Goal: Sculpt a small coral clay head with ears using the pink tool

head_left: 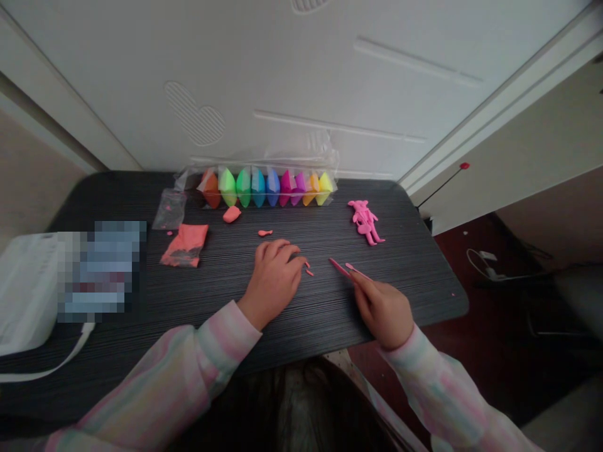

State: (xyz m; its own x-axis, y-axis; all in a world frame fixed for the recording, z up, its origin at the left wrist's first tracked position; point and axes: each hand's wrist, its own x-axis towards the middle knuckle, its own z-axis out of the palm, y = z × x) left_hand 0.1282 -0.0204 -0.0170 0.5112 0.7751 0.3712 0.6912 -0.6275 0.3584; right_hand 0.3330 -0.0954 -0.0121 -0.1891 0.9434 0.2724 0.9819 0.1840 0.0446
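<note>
My left hand [274,276] rests palm down on the dark table, its fingers bent and slightly apart. Small coral clay bits [309,272] lie just off its fingertips; whatever is under the palm is hidden. Between the fingers of my right hand [385,309] is a pink clay modelling knife [340,268], its tip pointing left toward the bits. A second thin pink tool [357,270] lies close beside it, partly behind the hand. Farther back are a small coral clay piece with a narrow end [264,233] and a coral clay lump [231,215].
Clay packs [273,188] in several colours line the table's back edge. A pink clay figure [365,221] lies at the right. On the left are an opened coral clay pack [191,242], a clear bag [169,209], a blurred-out object [106,270] and a white device [28,295] with a cable.
</note>
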